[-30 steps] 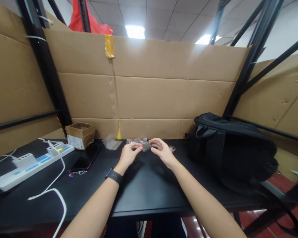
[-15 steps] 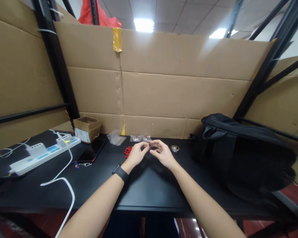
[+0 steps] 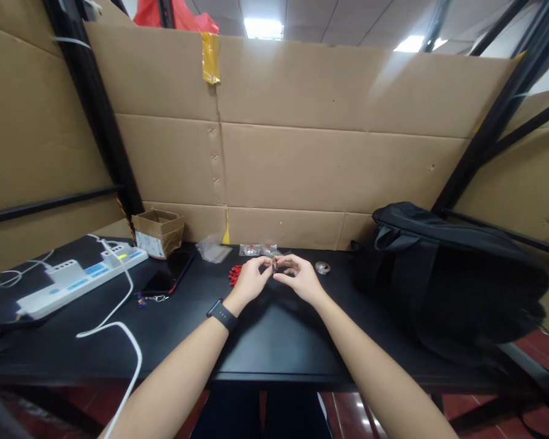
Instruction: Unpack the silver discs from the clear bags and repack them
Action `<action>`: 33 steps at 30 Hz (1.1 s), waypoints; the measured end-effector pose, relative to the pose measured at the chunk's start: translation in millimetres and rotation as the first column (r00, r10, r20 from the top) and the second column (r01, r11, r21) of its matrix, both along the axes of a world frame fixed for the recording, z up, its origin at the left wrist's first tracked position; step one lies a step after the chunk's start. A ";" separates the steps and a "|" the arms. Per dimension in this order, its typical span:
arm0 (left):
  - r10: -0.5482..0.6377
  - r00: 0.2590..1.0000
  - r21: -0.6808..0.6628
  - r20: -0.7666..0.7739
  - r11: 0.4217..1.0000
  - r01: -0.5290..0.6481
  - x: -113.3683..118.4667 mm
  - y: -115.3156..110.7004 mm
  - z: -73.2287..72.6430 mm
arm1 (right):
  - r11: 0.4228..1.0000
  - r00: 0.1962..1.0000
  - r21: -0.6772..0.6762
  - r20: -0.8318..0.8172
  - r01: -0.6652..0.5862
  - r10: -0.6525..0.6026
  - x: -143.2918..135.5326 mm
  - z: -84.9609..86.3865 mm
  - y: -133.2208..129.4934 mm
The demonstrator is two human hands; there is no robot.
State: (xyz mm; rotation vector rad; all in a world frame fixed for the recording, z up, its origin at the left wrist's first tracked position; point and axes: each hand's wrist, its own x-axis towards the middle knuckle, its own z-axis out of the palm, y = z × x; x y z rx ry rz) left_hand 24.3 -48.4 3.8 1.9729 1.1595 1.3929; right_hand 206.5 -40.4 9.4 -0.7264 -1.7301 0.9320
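My left hand (image 3: 252, 277) pinches a small, thin, brownish round piece (image 3: 274, 265) between thumb and fingers, its edge turned toward me. Its exact kind is too small to make out. Close against it from the other side is my right hand (image 3: 301, 279), fingers curved and thumb held apart from them; whether its fingertips touch the piece I cannot tell. Several red pieces (image 3: 235, 274) lie in a pile just left of my left hand. To the right of my right hand rests a small silvery ring-shaped roll (image 3: 322, 267). A dark watch (image 3: 222, 314) is on my left wrist.
Clear plastic packets (image 3: 258, 250) and a plastic bag (image 3: 213, 250) lie along the cardboard wall (image 3: 293, 164). On the left are a small carton (image 3: 158, 233), a phone (image 3: 169, 274), a keychain (image 3: 153, 299) and a white power strip (image 3: 82, 283). A black backpack (image 3: 452, 286) fills the right side.
The view has tilted down slightly. The right thumb and fingers have parted a little, and the small round piece between the hands shows more of its edge.
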 end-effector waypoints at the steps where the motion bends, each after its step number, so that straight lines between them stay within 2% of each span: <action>1: -0.012 1.000 -0.003 0.011 1.000 0.012 0.3 -0.3 0.5 | 1.000 1.000 0.001 0.000 0.000 0.000 0.4 0.3 0.2; 7: -0.133 0.981 -0.043 0.143 0.989 0.141 0.6 1.9 1.3 | 0.996 0.996 0.053 0.050 0.070 -0.072 1.0 5.7 -4.2; 12: -0.145 0.962 -0.077 0.233 0.983 0.167 -3.9 0.6 5.0 | 0.990 0.988 0.112 0.119 0.086 -0.099 -0.8 9.5 -10.8; 19: -0.145 0.984 -0.104 0.108 0.982 0.156 -11.7 -3.8 10.6 | 0.983 0.984 0.179 0.170 0.028 -0.059 1.5 9.2 -10.3; 26: -0.195 0.957 -0.168 0.216 0.958 0.233 -14.2 -1.6 10.3 | 0.979 0.982 0.192 0.188 -0.066 0.030 3.8 17.1 -15.7; 33: -0.258 0.910 -0.239 0.324 0.909 0.342 -14.3 -7.2 16.7 | 0.974 0.973 0.228 0.224 0.004 -0.056 4.5 16.0 -14.1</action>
